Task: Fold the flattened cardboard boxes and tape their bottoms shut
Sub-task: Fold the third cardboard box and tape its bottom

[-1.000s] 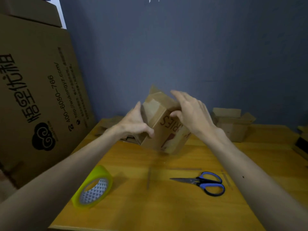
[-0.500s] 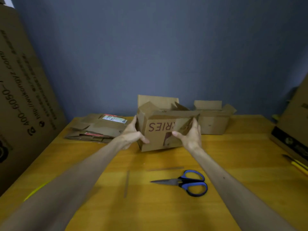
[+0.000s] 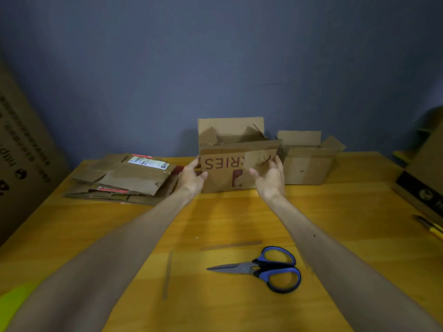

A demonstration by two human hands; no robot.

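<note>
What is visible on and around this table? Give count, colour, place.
printed box: 1, brown, back centre, upright
plain box: 1, brown, right of it
flat boxes: stack, brown, back left
scissors: 1, blue handles, front
tape: 1, yellow-green, bottom left, cut off
yellow tool: 1, right edge
cartons: 2, brown, far left, far right
table: 1, yellow wood
left hand: 1, holds printed box's corner
right hand: 1, open, at its front right

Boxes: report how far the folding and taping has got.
Looks done: one erected box stands at the back right. In hand: the printed box stands upright, flaps open, left hand gripping its edge, right hand against it; its bottom is hidden. Left: the flattened stack beside it.
</note>
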